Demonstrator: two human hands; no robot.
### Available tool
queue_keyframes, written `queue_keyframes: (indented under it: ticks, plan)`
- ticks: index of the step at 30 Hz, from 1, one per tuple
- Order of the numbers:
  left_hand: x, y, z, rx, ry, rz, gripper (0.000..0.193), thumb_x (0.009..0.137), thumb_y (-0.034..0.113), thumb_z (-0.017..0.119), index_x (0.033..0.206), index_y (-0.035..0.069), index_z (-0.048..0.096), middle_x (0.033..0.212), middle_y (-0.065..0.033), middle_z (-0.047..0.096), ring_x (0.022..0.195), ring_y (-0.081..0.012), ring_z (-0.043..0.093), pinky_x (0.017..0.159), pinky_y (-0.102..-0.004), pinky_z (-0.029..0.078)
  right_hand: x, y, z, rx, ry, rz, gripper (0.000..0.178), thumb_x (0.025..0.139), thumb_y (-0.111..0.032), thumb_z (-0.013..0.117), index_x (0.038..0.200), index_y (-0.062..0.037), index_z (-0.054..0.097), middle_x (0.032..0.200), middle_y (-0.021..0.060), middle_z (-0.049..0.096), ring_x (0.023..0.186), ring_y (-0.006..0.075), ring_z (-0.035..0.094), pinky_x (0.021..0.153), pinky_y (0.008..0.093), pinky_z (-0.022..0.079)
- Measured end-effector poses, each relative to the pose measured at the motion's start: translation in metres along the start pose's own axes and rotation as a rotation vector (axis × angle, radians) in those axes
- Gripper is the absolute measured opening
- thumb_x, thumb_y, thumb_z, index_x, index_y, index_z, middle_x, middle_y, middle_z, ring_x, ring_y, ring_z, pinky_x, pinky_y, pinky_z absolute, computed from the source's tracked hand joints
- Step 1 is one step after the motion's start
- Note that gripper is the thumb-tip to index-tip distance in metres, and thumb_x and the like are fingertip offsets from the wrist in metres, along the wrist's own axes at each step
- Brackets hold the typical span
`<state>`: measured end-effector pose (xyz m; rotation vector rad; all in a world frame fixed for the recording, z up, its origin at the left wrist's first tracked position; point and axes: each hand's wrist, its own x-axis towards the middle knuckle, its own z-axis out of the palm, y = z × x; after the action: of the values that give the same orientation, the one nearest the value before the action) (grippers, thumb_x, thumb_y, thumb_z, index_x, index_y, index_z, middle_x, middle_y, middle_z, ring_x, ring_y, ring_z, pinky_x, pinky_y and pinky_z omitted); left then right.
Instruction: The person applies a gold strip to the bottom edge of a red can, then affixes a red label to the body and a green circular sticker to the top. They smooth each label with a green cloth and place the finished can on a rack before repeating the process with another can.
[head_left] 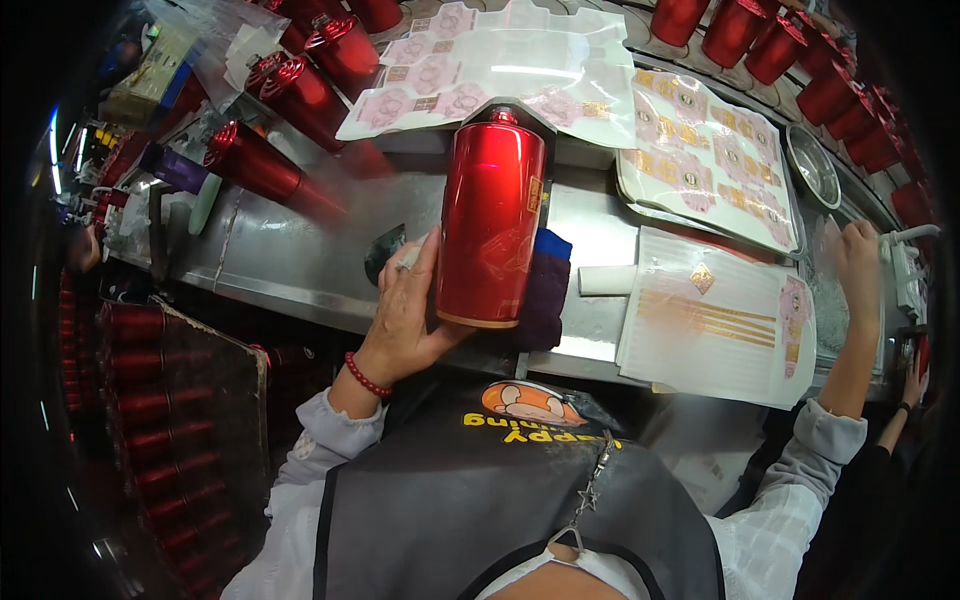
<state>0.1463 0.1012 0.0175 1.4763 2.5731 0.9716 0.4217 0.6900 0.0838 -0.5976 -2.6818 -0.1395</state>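
Observation:
In front of me my left hand (400,315) is closed around the lower left side and base of a glossy red bottle (490,220). Its neck points away from me, against a dark angular piece (540,118). A small gold label sits on the bottle's right side, with a faint pattern lower down. A pale wrap covers part of one of my left fingers. At the far right my right hand (857,260) has its fingertips pinched together over a shallow tray (836,335). Something pale and translucent shows beside the fingertips, too faint to name.
Sheets of pink and gold decals (715,150) lie on the bench, with a white stack bearing gold stripes (700,320) nearer me. A dark folded cloth (547,300) is beside the bottle. Red bottles (300,95) stand back left; others (775,50) line the back right. A metal bowl (813,165) sits right.

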Motion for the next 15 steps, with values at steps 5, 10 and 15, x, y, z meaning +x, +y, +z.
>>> queue_keyframes:
  ticks: [5, 10, 15]
  plan:
    - [0.021, 0.023, -0.027, 0.350, 0.076, 0.206, 0.089, 0.080, 0.041, 0.082, 0.149, -0.003, 0.047, 0.112, -0.0168, 0.067, 0.131, -0.0373, 0.048, 0.112, -0.0522, 0.028, 0.024, -0.134, -0.056, 0.219, 0.054, -0.153, 0.009, 0.098, -0.003, 0.059, 0.093, 0.0030, 0.054, 0.112, 0.0097, 0.056, 0.078, 0.0180, 0.055, 0.069, 0.0307, 0.048]
    - [0.020, 0.008, -0.010, 0.080, 0.174, 0.188, 0.096, 0.080, 0.042, 0.082, 0.153, -0.004, 0.039, 0.110, -0.0174, 0.066, 0.128, -0.0394, 0.049, 0.112, -0.0557, 0.027, 0.049, -0.253, -0.094, 0.430, 0.023, -0.375, 0.011, 0.091, -0.003, 0.066, 0.086, 0.0009, 0.057, 0.110, 0.0108, 0.061, 0.082, 0.0213, 0.060, 0.071, 0.0328, 0.047]
    - [0.023, 0.011, -0.019, 0.208, 0.144, 0.259, 0.097, 0.079, 0.042, 0.084, 0.152, -0.004, 0.041, 0.129, -0.0206, 0.062, 0.126, -0.0392, 0.053, 0.112, -0.0561, 0.031, 0.056, -0.317, -0.100, 0.589, -0.005, -0.587, 0.009, 0.082, 0.005, 0.066, 0.083, -0.0004, 0.059, 0.116, 0.0114, 0.061, 0.080, 0.0145, 0.060, 0.065, 0.0276, 0.044]
